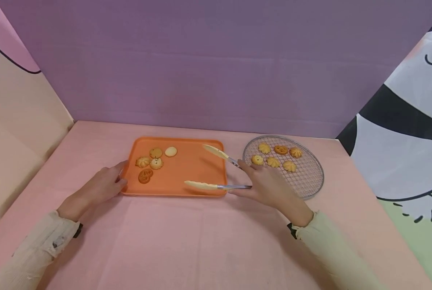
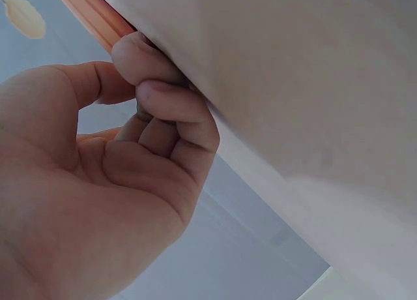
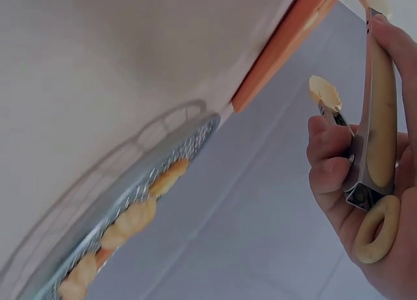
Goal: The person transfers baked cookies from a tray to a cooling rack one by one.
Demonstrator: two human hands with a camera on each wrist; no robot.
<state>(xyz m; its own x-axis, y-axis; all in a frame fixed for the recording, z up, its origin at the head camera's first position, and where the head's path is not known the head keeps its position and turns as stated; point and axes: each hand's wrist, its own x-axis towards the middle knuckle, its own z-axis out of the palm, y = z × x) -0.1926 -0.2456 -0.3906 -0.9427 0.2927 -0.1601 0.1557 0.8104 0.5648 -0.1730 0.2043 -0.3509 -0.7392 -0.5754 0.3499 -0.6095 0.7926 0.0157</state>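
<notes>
My left hand (image 1: 101, 185) holds the left edge of an orange tray (image 1: 190, 169), fingers curled at its near corner; the left wrist view shows the curled fingers (image 2: 176, 107) close against the rim. On the tray's left half lie several cookies, among them a pretzel-shaped one (image 1: 145, 176), a round pale one (image 1: 171, 152) and a flower-shaped one (image 1: 142, 162). My right hand (image 1: 264, 185) grips metal tongs (image 3: 378, 117) with cream scalloped tips. The tong arms stand wide apart over the tray's right part, nothing between them. A cream ring (image 3: 378, 229) hangs at their handle end.
Right of the tray, a round wire rack (image 1: 306, 177) bears several cookies, including a pretzel-shaped one (image 1: 281, 150). My right hand partly covers the rack's near left side. A purple wall (image 1: 201, 80) stands behind the pink table (image 1: 187, 241).
</notes>
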